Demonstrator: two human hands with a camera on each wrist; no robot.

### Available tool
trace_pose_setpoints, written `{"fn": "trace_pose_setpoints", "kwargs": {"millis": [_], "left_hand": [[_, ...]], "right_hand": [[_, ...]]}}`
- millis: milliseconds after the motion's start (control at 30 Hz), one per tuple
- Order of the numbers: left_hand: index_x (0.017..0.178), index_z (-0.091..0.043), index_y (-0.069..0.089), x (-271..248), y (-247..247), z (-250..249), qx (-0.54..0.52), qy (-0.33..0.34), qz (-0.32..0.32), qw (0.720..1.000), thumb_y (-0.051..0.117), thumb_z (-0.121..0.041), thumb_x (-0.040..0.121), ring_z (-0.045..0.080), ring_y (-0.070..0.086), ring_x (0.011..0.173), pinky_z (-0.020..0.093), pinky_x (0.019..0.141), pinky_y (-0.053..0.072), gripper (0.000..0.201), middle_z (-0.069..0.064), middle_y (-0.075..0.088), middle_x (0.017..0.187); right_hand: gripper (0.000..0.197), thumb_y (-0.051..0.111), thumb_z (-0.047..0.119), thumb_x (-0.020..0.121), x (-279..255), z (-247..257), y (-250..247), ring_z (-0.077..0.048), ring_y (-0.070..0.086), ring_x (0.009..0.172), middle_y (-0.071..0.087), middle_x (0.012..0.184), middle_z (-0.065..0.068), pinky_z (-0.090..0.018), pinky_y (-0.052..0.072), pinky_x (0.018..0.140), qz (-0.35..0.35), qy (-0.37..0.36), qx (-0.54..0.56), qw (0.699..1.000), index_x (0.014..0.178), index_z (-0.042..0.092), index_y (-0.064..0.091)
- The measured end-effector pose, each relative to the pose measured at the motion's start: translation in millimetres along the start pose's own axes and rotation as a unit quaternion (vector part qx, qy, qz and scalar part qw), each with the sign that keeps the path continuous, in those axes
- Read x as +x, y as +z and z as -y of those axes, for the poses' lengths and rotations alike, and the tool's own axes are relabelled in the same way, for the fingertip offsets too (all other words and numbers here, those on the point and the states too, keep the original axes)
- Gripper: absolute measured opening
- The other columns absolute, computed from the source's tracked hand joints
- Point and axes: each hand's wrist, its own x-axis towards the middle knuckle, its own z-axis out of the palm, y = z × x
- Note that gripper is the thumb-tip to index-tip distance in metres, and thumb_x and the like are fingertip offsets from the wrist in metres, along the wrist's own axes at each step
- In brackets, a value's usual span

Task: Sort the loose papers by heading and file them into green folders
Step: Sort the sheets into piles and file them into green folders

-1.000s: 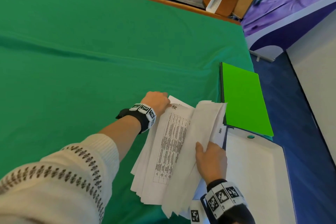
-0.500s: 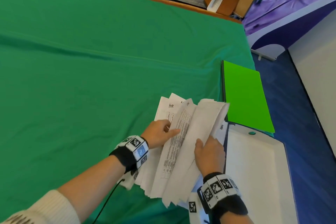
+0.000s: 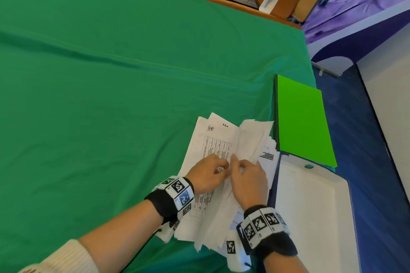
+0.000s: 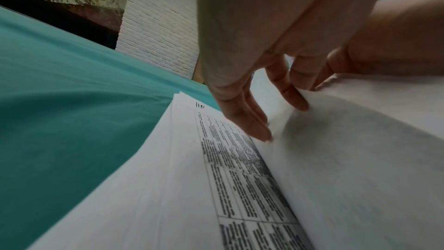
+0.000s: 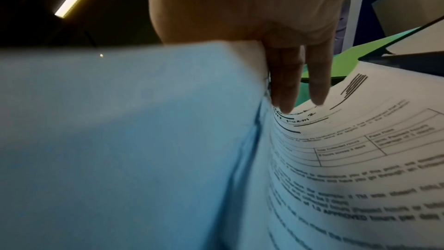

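My left hand [image 3: 207, 173] and right hand [image 3: 248, 180] meet at the lower middle of the head frame, both on the pile of papers [image 3: 213, 146] that lies on the green cloth of the desk [image 3: 99, 95]. The pile is parted like an open book. On its left side a sheet with a printed table [image 4: 240, 178] lies face up, with "HR" handwritten near its top corner.

In the left wrist view my left fingers [image 4: 252, 126] point down, straight and close together, their tips touching the table sheet right at the fold where the lifted sheets [image 4: 360, 149] rise. Further right in that view two more fingers press on the edge of the lifted bundle; I cannot tell whether they pinch it.

In the right wrist view my right fingers [image 5: 288, 86] are slid in between the raised sheets [image 5: 120, 140] on the left of the frame and a printed form [image 5: 360, 159] curving up on the right. They look straight and side by side; my thumb is hidden behind the paper, so I cannot tell whether it clamps the bundle.

A bright green folder [image 3: 301, 122] lies shut just right of the pile, at the right edge of the desk, its corner touching or just beside the fanned sheets. Below it, at the lower right of the head frame, lies a white tray [image 3: 315, 217] with a dark rim and a small green button near its top edge.
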Motion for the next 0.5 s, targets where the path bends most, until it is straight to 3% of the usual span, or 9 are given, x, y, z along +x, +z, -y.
{"fn": "trace_pose_setpoints", "kwargs": {"millis": [67,133,233,333,400,500], "left_hand": [[0.113,-0.022,0.066,0,-1,2,-0.013,0.002,0.051,0.999,0.05,-0.03,0.099,0.017,0.057,0.104,0.034,0.094,0.047,0.023,-0.001,0.055,0.114],[0.116,-0.024,0.067,3,-10,3,-0.034,-0.009,0.078,0.996,0.051,-0.031,0.099,0.014,0.058,0.109,0.032,0.096,0.047,0.024,-0.005,0.059,0.126],[0.122,-0.021,0.062,23,-35,7,0.035,-0.041,-0.005,0.999,0.051,-0.034,0.1,0.012,0.059,0.106,0.031,0.093,0.051,0.029,-0.002,0.059,0.131],[0.14,-0.017,0.045,53,-64,16,0.137,-0.082,-0.123,0.979,0.054,-0.024,0.098,0.021,0.052,0.125,0.036,0.107,0.043,0.044,0.003,0.048,0.143],[0.144,-0.014,0.041,70,-79,22,0.186,-0.096,-0.115,0.971,0.056,-0.019,0.098,0.026,0.048,0.129,0.038,0.108,0.04,0.049,0.006,0.046,0.144],[0.132,-0.014,0.056,86,-87,24,0.257,-0.099,-0.079,0.958,0.058,-0.023,0.097,0.026,0.054,0.119,0.039,0.101,0.045,0.036,0.006,0.053,0.131]], "right_hand": [[0.042,0.047,0.053,0.094,5,-1,1,-0.018,0.054,0.081,0.058,0.089,-0.003,-0.027,0.035,0.069,-0.012,0.013,-0.037,0.999,0.084,0.019,0.069],[0.034,0.052,0.04,0.094,9,-5,0,-0.023,0.059,0.085,0.059,0.093,-0.007,-0.026,0.036,0.067,-0.017,0.021,-0.062,0.998,0.088,0.012,0.07],[0.031,0.052,0.033,0.096,10,-9,0,-0.026,0.06,0.091,0.059,0.1,-0.009,-0.026,0.038,0.068,-0.013,0.032,-0.076,0.997,0.096,0.008,0.07],[0.031,0.051,0.033,0.097,9,-7,2,-0.026,0.059,0.09,0.059,0.101,-0.01,-0.026,0.039,0.068,-0.004,0.032,-0.06,0.998,0.094,0.008,0.069],[0.031,0.05,0.033,0.097,9,-7,3,-0.025,0.059,0.09,0.059,0.101,-0.009,-0.026,0.04,0.069,0.0,0.027,-0.057,0.998,0.093,0.008,0.069],[0.03,0.05,0.033,0.097,10,-7,0,-0.024,0.058,0.09,0.057,0.1,-0.007,-0.026,0.039,0.068,0.004,0.026,-0.058,0.998,0.093,0.01,0.068]]}}
